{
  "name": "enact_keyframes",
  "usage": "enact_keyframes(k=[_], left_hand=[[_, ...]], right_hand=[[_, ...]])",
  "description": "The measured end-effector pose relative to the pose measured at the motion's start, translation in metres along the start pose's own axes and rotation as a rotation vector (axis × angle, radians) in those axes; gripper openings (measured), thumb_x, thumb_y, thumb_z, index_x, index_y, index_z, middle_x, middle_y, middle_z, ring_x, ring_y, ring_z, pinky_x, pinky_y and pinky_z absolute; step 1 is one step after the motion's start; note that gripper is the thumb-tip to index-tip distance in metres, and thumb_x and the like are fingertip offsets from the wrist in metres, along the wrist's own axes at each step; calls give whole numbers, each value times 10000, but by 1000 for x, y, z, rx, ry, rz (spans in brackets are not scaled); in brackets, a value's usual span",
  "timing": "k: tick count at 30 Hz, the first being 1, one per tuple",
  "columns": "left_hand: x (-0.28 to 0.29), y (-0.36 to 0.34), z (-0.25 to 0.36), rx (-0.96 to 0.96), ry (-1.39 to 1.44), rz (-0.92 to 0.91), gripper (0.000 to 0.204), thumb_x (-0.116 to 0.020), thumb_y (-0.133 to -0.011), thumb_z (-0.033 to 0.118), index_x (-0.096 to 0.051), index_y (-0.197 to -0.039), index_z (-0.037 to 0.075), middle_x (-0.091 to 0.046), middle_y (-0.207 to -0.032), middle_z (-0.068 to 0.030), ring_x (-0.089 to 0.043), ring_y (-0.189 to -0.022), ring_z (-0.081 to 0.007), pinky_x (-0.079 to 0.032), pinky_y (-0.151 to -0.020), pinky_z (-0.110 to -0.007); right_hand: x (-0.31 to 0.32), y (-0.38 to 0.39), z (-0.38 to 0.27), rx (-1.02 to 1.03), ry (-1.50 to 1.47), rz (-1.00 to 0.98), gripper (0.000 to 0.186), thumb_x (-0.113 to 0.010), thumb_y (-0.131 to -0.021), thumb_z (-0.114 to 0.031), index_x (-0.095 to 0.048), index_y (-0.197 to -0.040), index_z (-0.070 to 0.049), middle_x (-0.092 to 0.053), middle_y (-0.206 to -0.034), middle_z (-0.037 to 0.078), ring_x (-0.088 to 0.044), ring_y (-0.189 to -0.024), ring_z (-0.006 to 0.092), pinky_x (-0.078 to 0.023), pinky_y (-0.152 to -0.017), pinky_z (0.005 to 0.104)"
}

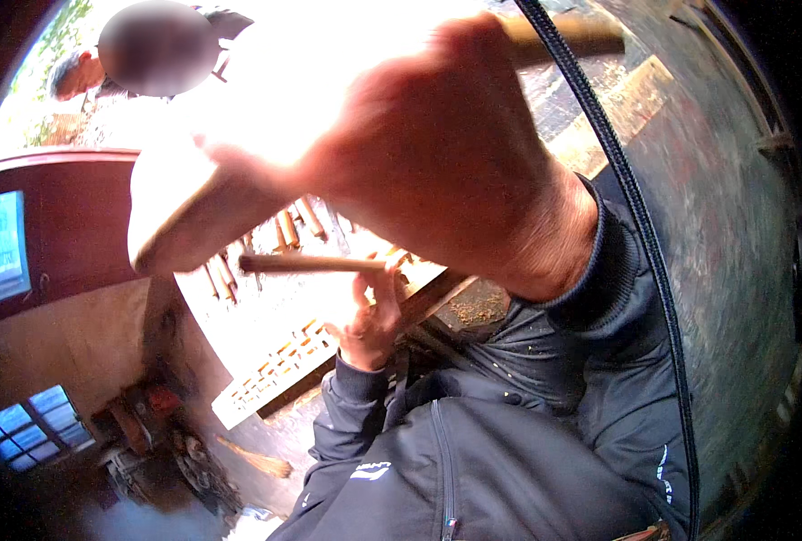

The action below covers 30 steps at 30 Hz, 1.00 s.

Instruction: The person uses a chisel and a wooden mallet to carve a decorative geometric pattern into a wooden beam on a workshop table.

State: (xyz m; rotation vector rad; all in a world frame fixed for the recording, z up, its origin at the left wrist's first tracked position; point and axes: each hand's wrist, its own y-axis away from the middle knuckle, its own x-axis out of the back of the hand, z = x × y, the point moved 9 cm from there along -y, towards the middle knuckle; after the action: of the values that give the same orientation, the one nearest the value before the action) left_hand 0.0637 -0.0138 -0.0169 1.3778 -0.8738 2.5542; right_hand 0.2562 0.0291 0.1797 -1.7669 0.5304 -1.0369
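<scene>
My right hand (446, 153) fills the upper middle, blurred and partly washed out, closed on a wooden tool (563, 36) whose end sticks out at upper right; its other part is unclear in glare. Lower down, my left hand (369, 320) holds a thin wooden stick (302, 263) lying sideways in its fingers. The hand is above a pale slotted board (266, 370) with rows of small pieces. Behind the stick, several short cylindrical pieces (288, 230) lie on the bright worktop (221, 320).
A person (76, 77) is at upper left beyond a dark red panel (67, 225). A black cord (636, 207) crosses at right. A broom (257, 458) and dark clutter (148, 433) lie at lower left. A plank (631, 99) lies at upper right.
</scene>
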Motion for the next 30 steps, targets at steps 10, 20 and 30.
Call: enact_keyframes(k=[10, 20, 30], left_hand=[[8, -8, -33, 526, 899, 373, 235, -691, -1008, -94, -602, -1217, -34, -747, -1031, -117, -761, -938, -207, -612, -912, -325], [-1, -6, -32, 543, 953, 203, 264, -691, -1010, -97, -595, -1248, -35, -760, -1061, -138, -768, -988, -203, -613, -926, -326], [-4, 0, -36, 556, 881, 168, 254, -766, -984, -48, -651, -1211, -40, -771, -1006, -80, -742, -931, -129, -594, -876, -272]], right_hand=[[-13, 42, 44, -105, -112, -26, 403, -800, -806, -154, -757, -1206, -171, -704, -814, 101, -711, -709, 325, -553, -625, 408], [-28, 41, 40, -200, -275, -343, 604, -915, -805, -57, -718, -1376, -54, -781, -1250, 166, -775, -1136, 281, -604, -969, 356], [-34, 40, 34, -194, -347, -386, 592, -917, -816, -87, -714, -1370, -34, -776, -1257, 171, -771, -1155, 296, -605, -984, 367]])
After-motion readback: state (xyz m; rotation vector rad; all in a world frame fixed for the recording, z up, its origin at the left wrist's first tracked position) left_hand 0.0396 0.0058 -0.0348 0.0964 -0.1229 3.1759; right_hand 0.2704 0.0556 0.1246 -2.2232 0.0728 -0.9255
